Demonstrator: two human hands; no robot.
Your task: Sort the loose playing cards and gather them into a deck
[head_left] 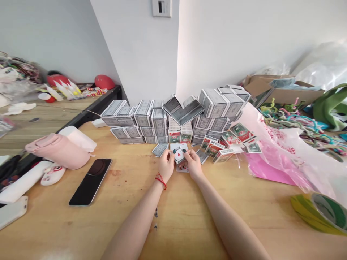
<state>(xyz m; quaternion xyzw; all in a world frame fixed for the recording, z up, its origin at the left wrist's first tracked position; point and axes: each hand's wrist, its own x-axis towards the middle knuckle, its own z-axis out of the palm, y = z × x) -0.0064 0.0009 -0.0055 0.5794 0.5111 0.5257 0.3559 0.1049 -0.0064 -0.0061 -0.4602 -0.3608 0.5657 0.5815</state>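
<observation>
Both hands hold a small stack of playing cards [179, 155] over the middle of the wooden table, an ace of hearts facing up. My left hand [166, 163] grips its left side with the thumb on top. On the right side, my right hand [193, 164] pinches it the same way. Beneath and around the stack lie a few loose cards [159, 149], some face down with grey backs. Just behind the hands stand boxed card decks [174, 136] with red and green fronts. Grey-patterned card-made blocks [143, 115] are piled in a row behind.
To the right lie several card boxes [214, 148], pink plastic wrapping [271, 169] and a yellow-green tape roll [320, 213]. On the left are a black phone [90, 182], a pink bottle-like item [59, 150] and a white phone [13, 213]. A cardboard box [292, 94] stands at the back right.
</observation>
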